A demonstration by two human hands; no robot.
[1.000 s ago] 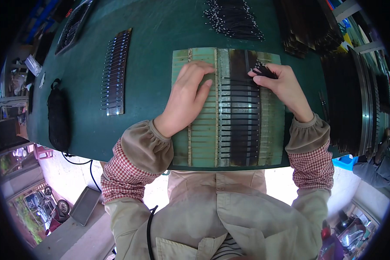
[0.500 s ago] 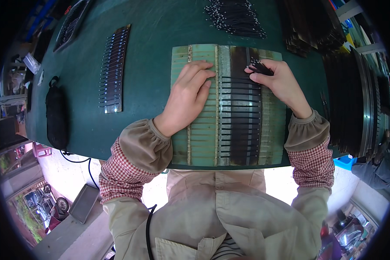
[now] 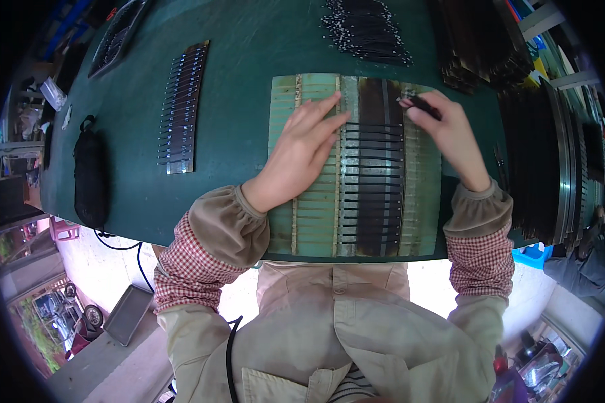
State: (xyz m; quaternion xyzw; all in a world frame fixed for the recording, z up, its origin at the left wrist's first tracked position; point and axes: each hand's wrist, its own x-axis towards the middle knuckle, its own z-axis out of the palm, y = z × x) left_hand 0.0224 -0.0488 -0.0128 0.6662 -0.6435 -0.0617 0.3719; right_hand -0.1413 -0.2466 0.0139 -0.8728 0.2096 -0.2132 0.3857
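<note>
A pale green slotted board (image 3: 314,235) lies near the table's front edge. Across its dark brown strip (image 3: 371,94) and a metal band, several thin black leads (image 3: 373,166) rest side by side in rows. My left hand (image 3: 299,151) is over the board's left half, fingers stretched and apart, the fingertips near the uppermost leads; nothing shows in it. Above the upper right of the board, my right hand (image 3: 450,127) pinches a small bundle of black leads (image 3: 425,107) with pale tips. The bundle is slightly blurred, and its far end is hidden in the palm.
A second dark strip (image 3: 187,111) bearing several leads lies to the left on the green table (image 3: 238,87). Beyond the board is a loose pile of black leads (image 3: 366,30). Stacked dark strips (image 3: 544,161) line the right side. A black pouch (image 3: 89,174) and a tray (image 3: 117,37) are at left.
My right hand has moved right with the bundle, off the dark strip. My left hand has shifted slightly right, its fingers spread wider. The whole view has shifted a little.
</note>
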